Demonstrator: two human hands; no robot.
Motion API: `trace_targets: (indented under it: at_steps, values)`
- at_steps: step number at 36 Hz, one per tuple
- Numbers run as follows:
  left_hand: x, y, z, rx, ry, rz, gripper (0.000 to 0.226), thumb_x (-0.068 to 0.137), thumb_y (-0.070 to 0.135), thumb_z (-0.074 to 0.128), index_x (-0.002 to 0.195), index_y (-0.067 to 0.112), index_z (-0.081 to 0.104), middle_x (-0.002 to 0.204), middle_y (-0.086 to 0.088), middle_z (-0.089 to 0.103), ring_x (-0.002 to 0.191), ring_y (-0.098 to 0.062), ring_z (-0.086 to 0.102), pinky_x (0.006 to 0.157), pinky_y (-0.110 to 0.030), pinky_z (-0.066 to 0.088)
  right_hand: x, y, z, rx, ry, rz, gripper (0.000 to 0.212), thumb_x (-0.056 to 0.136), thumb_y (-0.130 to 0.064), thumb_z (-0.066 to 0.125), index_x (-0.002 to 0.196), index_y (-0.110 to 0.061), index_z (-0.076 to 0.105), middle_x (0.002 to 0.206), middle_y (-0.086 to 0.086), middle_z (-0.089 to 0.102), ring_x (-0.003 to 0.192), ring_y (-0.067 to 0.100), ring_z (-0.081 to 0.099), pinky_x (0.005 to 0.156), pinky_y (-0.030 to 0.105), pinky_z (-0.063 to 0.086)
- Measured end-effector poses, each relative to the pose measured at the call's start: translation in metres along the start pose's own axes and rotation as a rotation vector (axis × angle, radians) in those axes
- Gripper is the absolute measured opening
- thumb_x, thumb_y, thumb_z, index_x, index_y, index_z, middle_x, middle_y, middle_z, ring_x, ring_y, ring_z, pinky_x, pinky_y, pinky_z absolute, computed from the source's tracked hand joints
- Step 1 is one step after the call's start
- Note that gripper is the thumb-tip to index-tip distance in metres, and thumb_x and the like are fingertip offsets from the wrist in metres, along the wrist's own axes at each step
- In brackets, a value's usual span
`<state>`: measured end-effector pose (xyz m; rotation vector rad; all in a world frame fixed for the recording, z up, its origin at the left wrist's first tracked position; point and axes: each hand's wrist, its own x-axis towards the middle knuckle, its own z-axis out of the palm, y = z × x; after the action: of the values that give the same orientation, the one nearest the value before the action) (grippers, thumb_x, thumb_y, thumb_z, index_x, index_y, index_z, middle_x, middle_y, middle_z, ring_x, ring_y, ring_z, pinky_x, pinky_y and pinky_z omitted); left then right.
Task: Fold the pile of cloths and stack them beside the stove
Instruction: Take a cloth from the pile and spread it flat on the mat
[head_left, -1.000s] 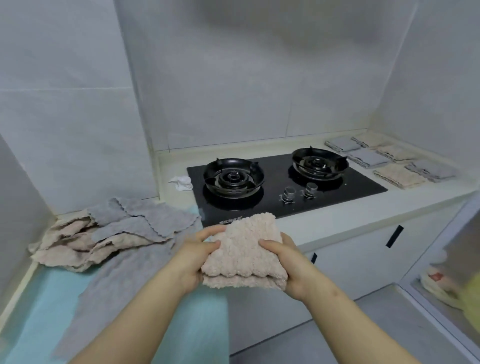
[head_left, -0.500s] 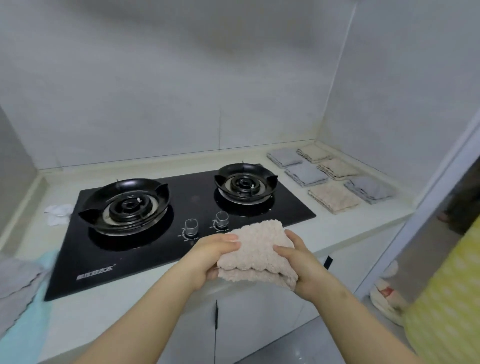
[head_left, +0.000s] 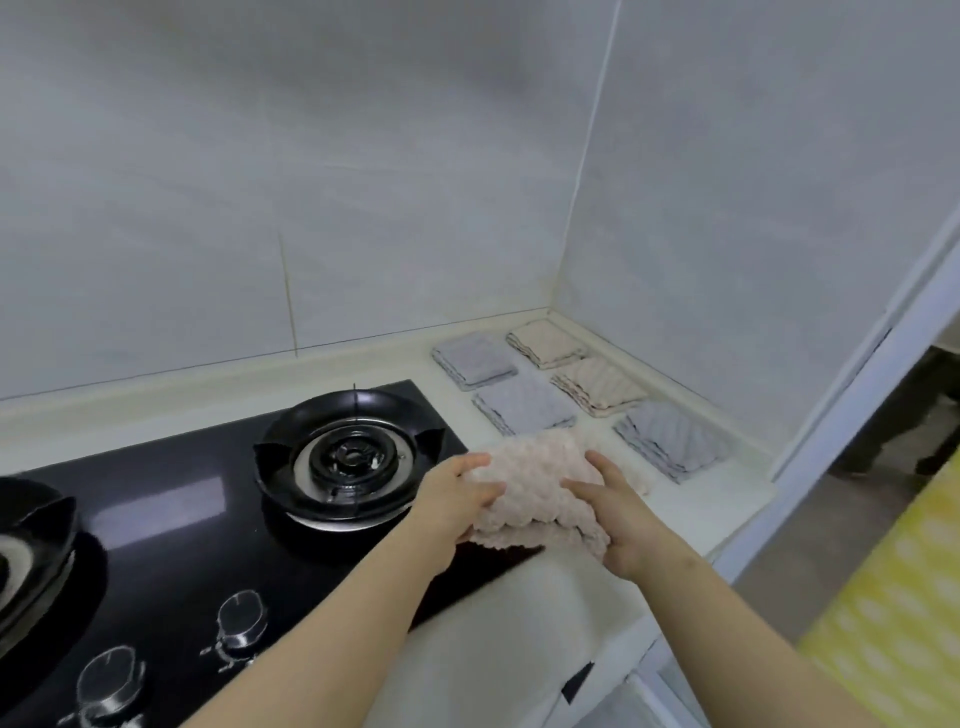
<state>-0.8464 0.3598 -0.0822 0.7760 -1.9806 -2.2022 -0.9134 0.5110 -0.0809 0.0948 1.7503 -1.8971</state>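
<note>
Head view: your left hand (head_left: 457, 501) and right hand (head_left: 615, 512) grip a folded beige cloth (head_left: 535, 493) from either side, fingers curled over its top and edges, holding it above the right front corner of the black stove (head_left: 182, 525). Just right of the stove, on the pale counter (head_left: 691, 499), five folded cloths lie flat in two rows: three grey cloths (head_left: 524, 408), two beige ones (head_left: 597, 387). Your cloth hides part of another pale one beneath it.
</note>
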Motion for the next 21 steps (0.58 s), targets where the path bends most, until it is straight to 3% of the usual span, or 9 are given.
trace_targets:
  at_steps: [4, 7, 9, 13, 15, 17, 21]
  values:
    - [0.045, 0.009, 0.027, 0.049, 0.014, -0.02, 0.032, 0.088, 0.01, 0.06, 0.116, 0.022, 0.057, 0.093, 0.0, 0.054, 0.06, -0.013, 0.04, 0.054, -0.024, 0.036, 0.047, -0.013, -0.023, 0.025, 0.055, 0.023, 0.062, 0.092, -0.008, 0.056, 0.144, -0.022, 0.026, 0.128, 0.015, 0.053, 0.092, 0.029, 0.063, 0.072, 0.04, 0.054]
    - [0.076, 0.014, 0.043, 0.051, 0.021, -0.054, 0.033, 0.087, 0.011, 0.061, 0.118, 0.023, 0.057, 0.121, -0.006, 0.052, 0.063, -0.014, 0.044, 0.056, -0.025, 0.039, 0.082, -0.026, -0.038, -0.054, 0.071, 0.034, 0.044, 0.092, -0.012, 0.057, 0.132, -0.008, 0.039, 0.109, 0.014, 0.061, 0.082, 0.027, 0.064, 0.058, 0.033, 0.055]
    - [0.098, 0.018, 0.054, 0.057, 0.031, -0.046, 0.035, 0.087, 0.012, 0.061, 0.12, 0.025, 0.056, 0.127, -0.006, 0.049, 0.068, -0.013, 0.048, 0.059, -0.023, 0.04, 0.107, -0.037, -0.049, -0.091, 0.035, 0.026, 0.032, 0.093, -0.013, 0.055, 0.121, -0.001, 0.044, 0.097, 0.014, 0.063, 0.076, 0.025, 0.064, 0.053, 0.03, 0.055]
    - [0.142, 0.026, 0.081, 0.031, 0.055, -0.007, 0.039, 0.09, 0.012, 0.059, 0.125, 0.027, 0.052, 0.12, 0.005, 0.042, 0.074, -0.006, 0.049, 0.058, -0.019, 0.037, 0.164, -0.059, -0.071, -0.147, 0.019, -0.015, 0.039, 0.092, -0.013, 0.056, 0.128, -0.004, 0.042, 0.105, 0.013, 0.062, 0.09, 0.03, 0.063, 0.075, 0.041, 0.055]
    - [0.163, 0.03, 0.096, 0.015, 0.081, 0.003, 0.041, 0.09, 0.01, 0.058, 0.126, 0.028, 0.049, 0.117, 0.008, 0.042, 0.076, -0.005, 0.051, 0.055, -0.018, 0.038, 0.19, -0.069, -0.083, -0.198, -0.009, -0.044, 0.041, 0.092, -0.012, 0.055, 0.13, -0.009, 0.041, 0.107, 0.01, 0.061, 0.091, 0.026, 0.064, 0.072, 0.037, 0.056]
    - [0.183, 0.034, 0.112, -0.022, 0.102, -0.001, 0.044, 0.09, 0.006, 0.057, 0.127, 0.027, 0.048, 0.122, 0.003, 0.052, 0.079, -0.008, 0.056, 0.051, -0.016, 0.043, 0.212, -0.083, -0.094, -0.245, -0.058, -0.069, 0.042, 0.093, -0.009, 0.051, 0.131, -0.023, 0.037, 0.112, 0.007, 0.056, 0.09, 0.022, 0.062, 0.072, 0.036, 0.056]
    - [0.217, 0.047, 0.143, -0.116, 0.121, -0.008, 0.044, 0.091, 0.0, 0.05, 0.126, 0.027, 0.049, 0.12, -0.003, 0.058, 0.088, -0.018, 0.06, 0.061, -0.022, 0.05, 0.255, -0.112, -0.119, -0.294, -0.176, -0.126, 0.054, 0.095, -0.011, 0.049, 0.141, -0.031, 0.03, 0.134, 0.002, 0.043, 0.105, 0.024, 0.056, 0.096, 0.043, 0.047]
